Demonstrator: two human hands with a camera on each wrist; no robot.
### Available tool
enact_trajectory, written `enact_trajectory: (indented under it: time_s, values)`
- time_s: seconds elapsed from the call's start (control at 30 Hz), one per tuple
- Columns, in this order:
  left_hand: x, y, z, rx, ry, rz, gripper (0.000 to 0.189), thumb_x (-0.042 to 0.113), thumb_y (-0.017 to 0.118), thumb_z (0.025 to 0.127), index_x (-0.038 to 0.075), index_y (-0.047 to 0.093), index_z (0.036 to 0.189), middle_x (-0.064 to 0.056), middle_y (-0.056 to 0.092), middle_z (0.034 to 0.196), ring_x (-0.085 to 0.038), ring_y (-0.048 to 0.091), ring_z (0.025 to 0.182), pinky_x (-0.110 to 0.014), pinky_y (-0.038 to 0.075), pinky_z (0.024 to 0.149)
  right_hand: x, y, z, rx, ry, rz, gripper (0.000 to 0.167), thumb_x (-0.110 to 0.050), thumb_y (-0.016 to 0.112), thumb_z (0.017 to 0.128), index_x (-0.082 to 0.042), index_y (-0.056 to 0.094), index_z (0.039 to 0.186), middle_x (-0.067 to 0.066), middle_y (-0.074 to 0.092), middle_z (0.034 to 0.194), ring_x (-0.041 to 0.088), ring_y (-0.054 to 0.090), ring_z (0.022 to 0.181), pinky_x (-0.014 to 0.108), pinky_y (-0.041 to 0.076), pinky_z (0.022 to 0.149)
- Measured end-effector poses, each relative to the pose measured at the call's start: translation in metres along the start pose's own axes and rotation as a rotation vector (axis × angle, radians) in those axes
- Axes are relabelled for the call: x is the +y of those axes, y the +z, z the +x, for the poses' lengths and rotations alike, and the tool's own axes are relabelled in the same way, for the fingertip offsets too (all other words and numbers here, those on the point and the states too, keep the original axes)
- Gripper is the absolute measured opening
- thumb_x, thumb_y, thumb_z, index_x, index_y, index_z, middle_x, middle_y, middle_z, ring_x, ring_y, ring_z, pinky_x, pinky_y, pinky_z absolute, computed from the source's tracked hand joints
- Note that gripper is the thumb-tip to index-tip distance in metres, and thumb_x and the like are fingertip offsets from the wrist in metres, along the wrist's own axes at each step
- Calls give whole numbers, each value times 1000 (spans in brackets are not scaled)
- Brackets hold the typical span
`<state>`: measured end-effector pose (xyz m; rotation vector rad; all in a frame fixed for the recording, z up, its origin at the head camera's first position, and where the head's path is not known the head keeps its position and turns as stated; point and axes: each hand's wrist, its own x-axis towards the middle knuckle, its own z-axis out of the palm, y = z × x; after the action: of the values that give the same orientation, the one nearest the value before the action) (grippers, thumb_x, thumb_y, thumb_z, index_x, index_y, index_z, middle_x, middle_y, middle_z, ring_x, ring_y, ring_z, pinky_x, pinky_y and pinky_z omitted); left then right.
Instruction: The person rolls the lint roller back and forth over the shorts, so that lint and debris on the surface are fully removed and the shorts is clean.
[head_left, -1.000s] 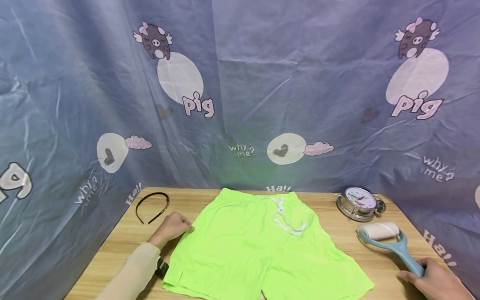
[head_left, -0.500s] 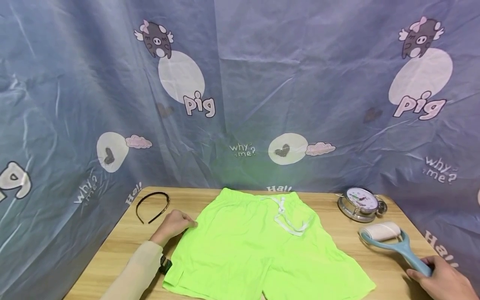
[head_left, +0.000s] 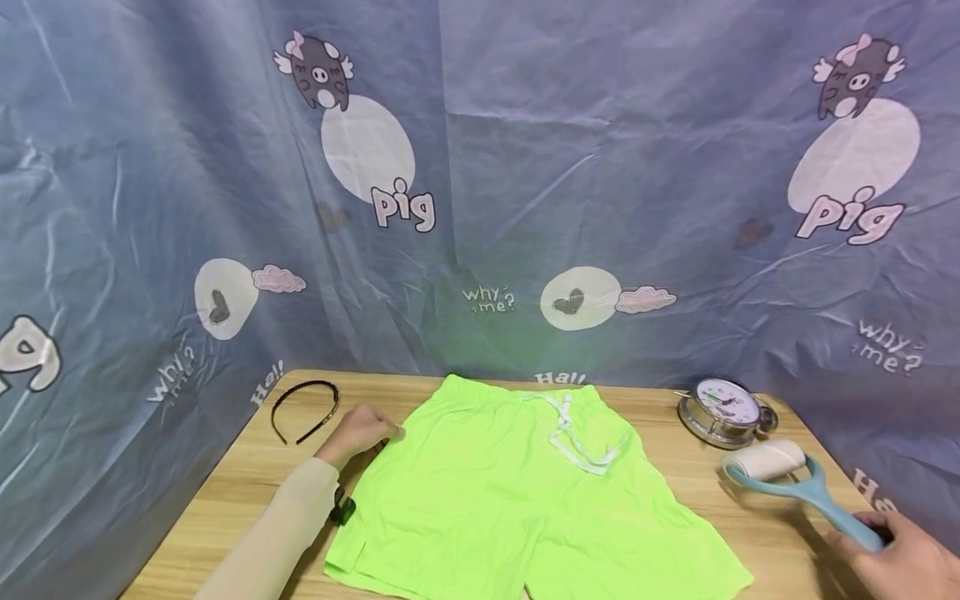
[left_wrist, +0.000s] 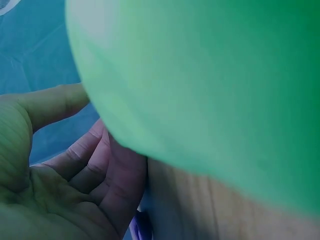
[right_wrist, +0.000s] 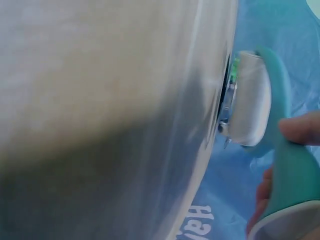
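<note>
Bright yellow-green shorts (head_left: 480, 483) with a white drawstring (head_left: 577, 437) lie flat, waistband toward the far edge of the table. At their left side edge is my left hand (head_left: 362, 432), pinching the fabric. The left wrist view shows the thumb (left_wrist: 60, 102) at the cloth's border and the other fingers partly hidden under it. Right of the shorts, my right hand (head_left: 903, 557) grips the blue handle of a lint roller (head_left: 772, 460). Its white roll points to the far left, low over the table; in the right wrist view, the thumb (right_wrist: 300, 129) lies along the handle.
A black headband (head_left: 306, 385) lies on the wooden table (head_left: 225, 500) at the far left. Near the far right corner is a silver alarm clock (head_left: 723, 412), face up, just beyond the roll. Printed cloth (head_left: 510, 208) hangs around the back and sides.
My left hand has slid a little up the shorts' left edge, toward the waistband. My right hand and the lint roller have shifted slightly right. The shorts stay nearly the same.
</note>
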<state>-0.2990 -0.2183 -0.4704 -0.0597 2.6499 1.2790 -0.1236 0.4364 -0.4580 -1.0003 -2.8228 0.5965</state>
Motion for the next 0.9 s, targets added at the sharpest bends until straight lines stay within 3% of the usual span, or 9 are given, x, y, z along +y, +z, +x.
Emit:
enact_trajectory:
  time_s: [0.07, 0.17, 0.23, 0.3, 0.37, 0.47, 0.63, 0.77, 0.9]
  values:
    - [2, -1, 1, -2, 0, -19, 37, 21, 75, 87, 15, 55, 57, 6, 33, 51, -12, 33, 48, -27, 35, 48, -6, -3, -2, 62, -23, 78, 54, -23, 70, 84, 14, 50, 119, 25, 61, 84, 23, 52, 65, 32, 40, 59]
    - [3, -2, 2, -4, -7, -41, 36, 20, 75, 87, 15, 55, 58, 6, 32, 52, -12, 34, 48, -27, 35, 47, -18, -11, -3, 157, -152, 160, 50, -22, 74, 85, 12, 56, 117, 29, 65, 90, 0, 44, 58, 21, 34, 52]
    - [3, -1, 3, -8, -16, -55, 40, 19, 75, 87, 17, 50, 57, 5, 32, 52, -12, 35, 48, -26, 35, 47, -27, -19, -2, 206, -258, 174, 47, -27, 76, 86, 6, 61, 116, 15, 69, 86, -9, 38, 58, 18, 32, 53]
    - [3, 0, 5, -16, -31, -74, 45, 19, 75, 87, 19, 45, 54, 5, 31, 51, -12, 33, 48, -26, 35, 47, -38, -27, -2, 240, -374, 177, 44, -34, 78, 85, -2, 66, 113, -11, 68, 81, -15, 35, 59, 17, 29, 57]
    - [2, 1, 7, -25, -38, -89, 49, 18, 75, 87, 20, 40, 53, 6, 29, 51, -12, 31, 47, -26, 34, 47, -54, -33, -1, 259, -467, 184, 39, -40, 80, 84, -12, 69, 109, -35, 51, 75, -12, 39, 61, 20, 28, 60]
    - [3, 3, 11, -33, -49, -108, 55, 18, 75, 87, 22, 33, 52, 6, 27, 51, -12, 29, 47, -27, 35, 48, -84, -36, 0, 280, -589, 235, 34, -41, 85, 79, -21, 71, 103, -48, 44, 77, -13, 41, 64, 21, 29, 61]
    - [4, 5, 19, -32, -62, -121, 55, 17, 75, 86, 23, 31, 53, 6, 26, 51, -12, 28, 46, -27, 35, 48, -142, -25, 2, 232, -742, 301, 32, -40, 86, 80, -26, 72, 104, -29, 59, 79, -3, 47, 64, 22, 33, 57]
    - [5, 7, 25, -42, -50, -120, 56, 16, 75, 86, 23, 30, 53, 6, 25, 50, -12, 26, 45, -27, 34, 46, -189, -2, 3, 173, -880, 347, 28, -33, 86, 81, -22, 73, 103, -8, 65, 80, 2, 49, 63, 22, 36, 57]
    - [5, 8, 27, -42, -42, -97, 55, 13, 74, 86, 22, 31, 52, 5, 25, 50, -12, 24, 44, -27, 33, 44, -236, 25, 3, 63, -965, 347, 27, -29, 84, 83, -18, 74, 105, -1, 69, 84, 7, 51, 66, 23, 40, 62]
